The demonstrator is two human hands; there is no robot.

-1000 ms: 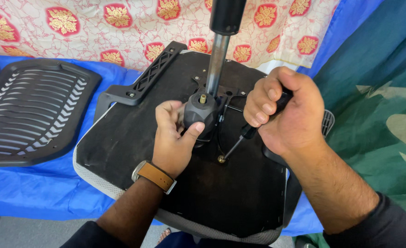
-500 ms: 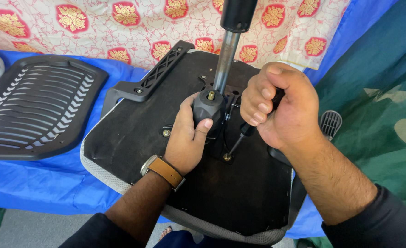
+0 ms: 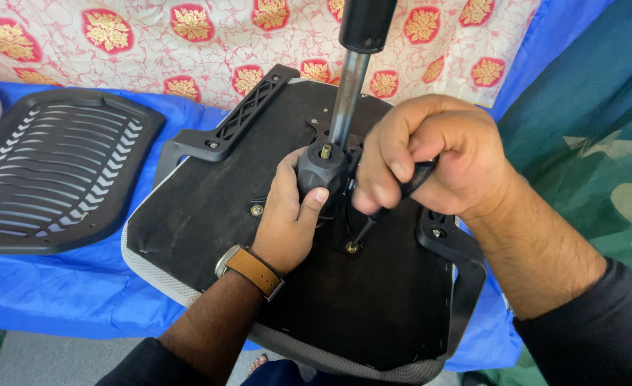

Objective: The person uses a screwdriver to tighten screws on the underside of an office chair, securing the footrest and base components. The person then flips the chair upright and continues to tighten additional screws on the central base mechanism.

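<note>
An upturned office chair seat (image 3: 209, 214) with a black underside lies on a blue sheet. A metal gas cylinder (image 3: 348, 93) rises from the mechanism at its middle. My left hand (image 3: 291, 214), with a brown-strapped watch on the wrist, grips the round black knob (image 3: 321, 171) at the cylinder's base. My right hand (image 3: 437, 161) is closed around a black-handled screwdriver (image 3: 380, 211). The screwdriver's tip rests on a brass-coloured screw (image 3: 352, 247) in the seat bottom.
A black slatted chair backrest (image 3: 51, 171) lies to the left on the blue sheet (image 3: 37, 293). Armrest brackets (image 3: 241, 118) sit at the seat's upper left and right sides. A red-and-gold patterned cloth (image 3: 187, 43) hangs behind. Green fabric (image 3: 602, 143) is on the right.
The view has shifted slightly closer. My right hand has turned a little on the screwdriver handle. My left hand keeps its hold on the knob.
</note>
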